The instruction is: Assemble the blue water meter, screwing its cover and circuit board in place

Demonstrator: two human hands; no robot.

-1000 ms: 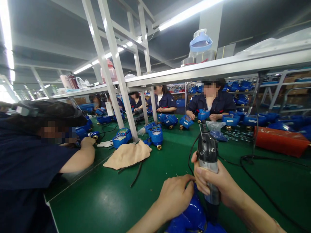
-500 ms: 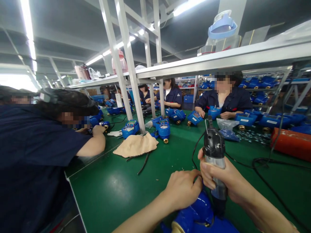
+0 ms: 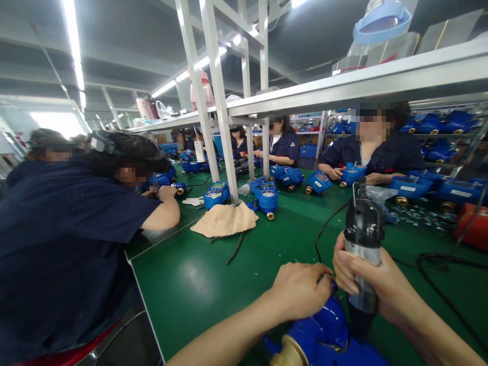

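Observation:
At the lower right, my right hand [image 3: 366, 284] is wrapped around a black and silver electric screwdriver [image 3: 364, 223] held upright. Its dark lower end points down at a blue water meter [image 3: 328, 325], where the tip is hidden from me. The meter lies close to me on the green table, its brass threaded end [image 3: 292, 351] towards the bottom edge. My left hand [image 3: 301, 292] rests over the far left side of the meter, fingers curled around its edge; the fingertips are partly out of sight.
A beige cloth [image 3: 224, 221] lies beside a white post [image 3: 219, 101], with several blue meters near it. To the left, a co-worker [image 3: 87, 218] bends over the table. Another person [image 3: 373, 142] sits opposite. Black cable [image 3: 430, 264] loops at right, near a red object [image 3: 473, 226].
The view has turned slightly left, so everything appears shifted right. Both hands keep their grip, the screwdriver still upright over the water meter.

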